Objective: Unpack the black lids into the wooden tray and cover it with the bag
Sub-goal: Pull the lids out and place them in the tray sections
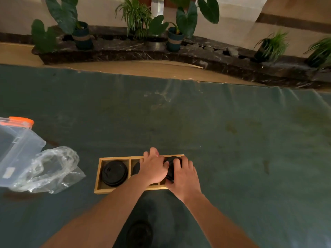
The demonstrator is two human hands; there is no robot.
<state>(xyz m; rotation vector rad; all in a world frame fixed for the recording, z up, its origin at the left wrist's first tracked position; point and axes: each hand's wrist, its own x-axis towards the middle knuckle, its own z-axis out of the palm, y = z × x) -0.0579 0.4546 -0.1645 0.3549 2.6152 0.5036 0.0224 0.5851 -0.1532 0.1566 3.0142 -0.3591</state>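
Note:
A wooden tray (114, 190) with three compartments lies on the green cloth in front of me. A stack of black lids (114, 173) fills its left compartment. Another black lid (136, 168) peeks out in the middle compartment under my left hand (153, 169), which lies over it with fingers reaching to the tray's far rim. My right hand (184, 178) grips a stack of black lids (171, 163) over the right compartment. The clear plastic bag (52, 169) lies crumpled, left of the tray. One more black lid (139, 234) lies on the cloth near me, between my forearms.
A clear plastic box (16, 149) with an orange clasp stands at the left edge, touching the bag. The green cloth (232, 140) stretches far to the right and back. Beyond it run a wooden floor strip and a dark marble planter with potted plants (84, 33).

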